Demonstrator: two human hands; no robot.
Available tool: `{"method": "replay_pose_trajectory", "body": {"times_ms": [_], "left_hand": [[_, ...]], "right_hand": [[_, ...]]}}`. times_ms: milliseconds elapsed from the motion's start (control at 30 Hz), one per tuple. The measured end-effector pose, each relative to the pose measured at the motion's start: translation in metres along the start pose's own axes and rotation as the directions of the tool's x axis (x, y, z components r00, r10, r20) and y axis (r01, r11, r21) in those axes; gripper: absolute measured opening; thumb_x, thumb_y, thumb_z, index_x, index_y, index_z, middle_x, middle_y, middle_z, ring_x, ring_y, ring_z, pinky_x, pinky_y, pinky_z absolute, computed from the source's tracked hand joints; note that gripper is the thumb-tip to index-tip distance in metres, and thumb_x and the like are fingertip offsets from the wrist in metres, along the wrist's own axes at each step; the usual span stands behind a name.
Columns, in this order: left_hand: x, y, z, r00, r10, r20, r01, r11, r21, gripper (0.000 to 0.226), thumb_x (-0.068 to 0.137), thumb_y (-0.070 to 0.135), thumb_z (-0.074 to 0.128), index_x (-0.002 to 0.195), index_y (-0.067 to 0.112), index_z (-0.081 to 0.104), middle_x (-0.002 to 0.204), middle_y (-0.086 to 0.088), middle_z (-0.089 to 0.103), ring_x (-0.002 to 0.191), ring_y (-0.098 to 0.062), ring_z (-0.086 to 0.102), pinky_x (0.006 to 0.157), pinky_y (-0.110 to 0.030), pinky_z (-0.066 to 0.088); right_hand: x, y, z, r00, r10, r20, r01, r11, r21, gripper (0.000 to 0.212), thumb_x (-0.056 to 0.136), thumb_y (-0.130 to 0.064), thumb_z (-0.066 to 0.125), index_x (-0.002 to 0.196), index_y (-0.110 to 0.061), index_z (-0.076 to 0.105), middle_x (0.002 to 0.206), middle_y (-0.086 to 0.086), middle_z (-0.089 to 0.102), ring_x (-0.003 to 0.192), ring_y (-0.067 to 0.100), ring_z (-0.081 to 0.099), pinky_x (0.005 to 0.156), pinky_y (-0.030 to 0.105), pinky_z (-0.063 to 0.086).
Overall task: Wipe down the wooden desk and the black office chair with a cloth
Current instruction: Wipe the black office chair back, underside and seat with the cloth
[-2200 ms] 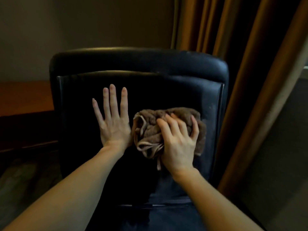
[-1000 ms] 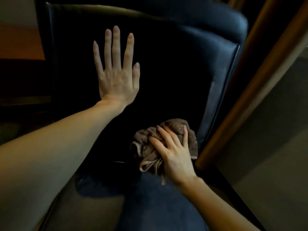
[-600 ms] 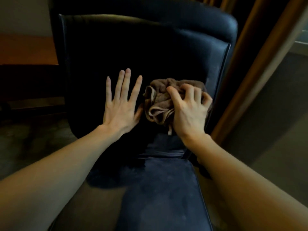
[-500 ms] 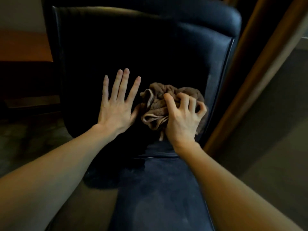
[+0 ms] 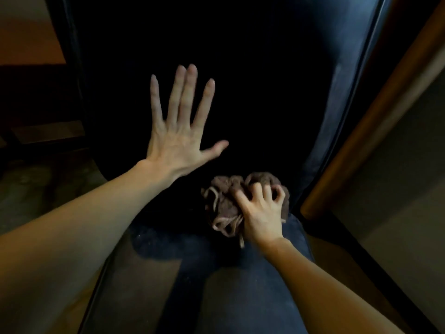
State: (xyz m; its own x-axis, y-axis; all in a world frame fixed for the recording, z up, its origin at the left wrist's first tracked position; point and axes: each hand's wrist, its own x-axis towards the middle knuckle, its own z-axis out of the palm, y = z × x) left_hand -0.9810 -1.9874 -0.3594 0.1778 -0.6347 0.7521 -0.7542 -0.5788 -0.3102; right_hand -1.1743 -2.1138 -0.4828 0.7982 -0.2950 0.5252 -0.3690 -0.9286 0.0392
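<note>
The black office chair [image 5: 332, 97] fills the middle of the view, its backrest upright and its dusty seat [image 5: 240, 280] below. My left hand [image 5: 179, 131] lies flat on the backrest, fingers spread, holding nothing. My right hand [image 5: 261, 210] is clenched on a crumpled brown cloth [image 5: 224, 201] and presses it where the backrest meets the seat, lower right. A corner of the wooden desk [image 5: 31, 42] shows at the upper left, behind the chair.
A brown curtain fold [image 5: 375, 116] hangs close along the chair's right side, with a grey wall [image 5: 404, 177] beyond it. Dim floor [image 5: 36, 189] lies to the left of the chair, under the desk.
My right hand has dragged the cloth down the backrest to the seat joint. My left hand has slid up the backrest and away from the cloth. The view has tilted down and closer.
</note>
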Motion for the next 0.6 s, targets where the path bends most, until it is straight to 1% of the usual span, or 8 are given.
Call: {"method": "replay_pose_trajectory", "body": {"times_ms": [67, 133, 200, 267, 333, 400, 500, 600], "left_hand": [[-0.015, -0.009, -0.003, 0.961, 0.275, 0.006, -0.275, 0.960, 0.044, 0.109, 0.090, 0.076, 0.051, 0.166, 0.011, 0.006, 0.169, -0.026, 0.006, 0.157, -0.040, 0.004, 0.120, -0.070, 0.002], [-0.036, -0.016, -0.005, 0.875, 0.477, 0.079, -0.482, 0.873, 0.072, 0.119, 0.080, 0.076, 0.063, 0.166, 0.016, 0.007, 0.171, -0.023, 0.001, 0.159, -0.037, 0.000, 0.121, -0.069, 0.000], [-0.050, -0.016, -0.003, 0.856, 0.493, 0.157, -0.510, 0.856, 0.086, 0.130, 0.072, 0.075, 0.073, 0.166, 0.019, 0.003, 0.172, -0.019, -0.004, 0.160, -0.034, -0.003, 0.123, -0.069, -0.003], [-0.055, -0.014, 0.000, 0.873, 0.444, 0.203, -0.474, 0.871, 0.133, 0.136, 0.068, 0.072, 0.079, 0.166, 0.021, -0.002, 0.172, -0.017, -0.008, 0.160, -0.032, -0.005, 0.122, -0.068, -0.007], [-0.057, -0.013, 0.006, 0.884, 0.421, 0.205, -0.459, 0.865, 0.204, 0.137, 0.069, 0.070, 0.079, 0.166, 0.021, -0.005, 0.172, -0.017, -0.011, 0.160, -0.032, -0.007, 0.122, -0.068, -0.008], [-0.056, -0.013, 0.010, 0.881, 0.426, 0.206, -0.467, 0.852, 0.238, 0.135, 0.072, 0.070, 0.076, 0.165, 0.021, -0.008, 0.171, -0.018, -0.013, 0.159, -0.033, -0.011, 0.121, -0.068, -0.008], [-0.056, -0.013, 0.015, 0.877, 0.421, 0.232, -0.474, 0.837, 0.275, 0.131, 0.077, 0.071, 0.070, 0.164, 0.020, -0.014, 0.169, -0.020, -0.020, 0.157, -0.035, -0.018, 0.119, -0.069, -0.011], [-0.054, -0.015, 0.023, 0.873, 0.426, 0.235, -0.482, 0.825, 0.295, 0.131, 0.078, 0.073, 0.067, 0.163, 0.020, -0.016, 0.167, -0.021, -0.026, 0.155, -0.035, -0.024, 0.117, -0.069, -0.014]], "right_hand": [[-0.018, 0.004, 0.004, 0.947, 0.048, 0.317, -0.071, 0.996, 0.062, 0.063, 0.080, -0.025, 0.070, 0.141, -0.031, 0.052, 0.122, 0.010, 0.053, 0.119, 0.037, 0.046, 0.101, 0.052, 0.038], [-0.034, 0.005, 0.001, 0.886, 0.129, 0.445, -0.199, 0.973, 0.115, 0.073, 0.077, -0.020, 0.068, 0.146, -0.031, 0.048, 0.125, 0.007, 0.051, 0.125, 0.037, 0.046, 0.101, 0.048, 0.041], [-0.047, 0.006, -0.001, 0.927, 0.161, 0.338, -0.218, 0.966, 0.138, 0.073, 0.069, -0.014, 0.075, 0.139, -0.021, 0.056, 0.117, 0.011, 0.054, 0.115, 0.043, 0.053, 0.093, 0.052, 0.047], [-0.055, 0.004, -0.004, 0.989, 0.110, 0.102, -0.123, 0.983, 0.134, 0.061, 0.079, -0.021, 0.071, 0.138, -0.019, 0.056, 0.117, 0.013, 0.055, 0.112, 0.042, 0.053, 0.094, 0.054, 0.044], [-0.053, 0.000, -0.011, 0.995, 0.049, -0.090, -0.036, 0.990, 0.135, 0.052, 0.091, -0.032, 0.059, 0.141, -0.018, 0.055, 0.124, 0.016, 0.055, 0.116, 0.040, 0.050, 0.100, 0.057, 0.038], [-0.040, -0.004, -0.012, 0.986, 0.034, -0.165, -0.013, 0.992, 0.125, 0.055, 0.093, -0.035, 0.061, 0.144, -0.019, 0.051, 0.130, 0.019, 0.053, 0.121, 0.039, 0.046, 0.105, 0.061, 0.033], [-0.024, -0.016, 0.005, 0.994, 0.096, -0.058, -0.090, 0.991, 0.096, 0.064, 0.086, -0.023, 0.077, 0.145, -0.018, 0.052, 0.136, 0.022, 0.053, 0.127, 0.040, 0.041, 0.111, 0.064, 0.027], [-0.018, -0.032, 0.035, 0.957, 0.208, 0.202, -0.239, 0.960, 0.144, 0.070, 0.085, -0.006, 0.067, 0.151, -0.016, 0.045, 0.147, 0.023, 0.045, 0.135, 0.045, 0.038, 0.115, 0.064, 0.027]]}}
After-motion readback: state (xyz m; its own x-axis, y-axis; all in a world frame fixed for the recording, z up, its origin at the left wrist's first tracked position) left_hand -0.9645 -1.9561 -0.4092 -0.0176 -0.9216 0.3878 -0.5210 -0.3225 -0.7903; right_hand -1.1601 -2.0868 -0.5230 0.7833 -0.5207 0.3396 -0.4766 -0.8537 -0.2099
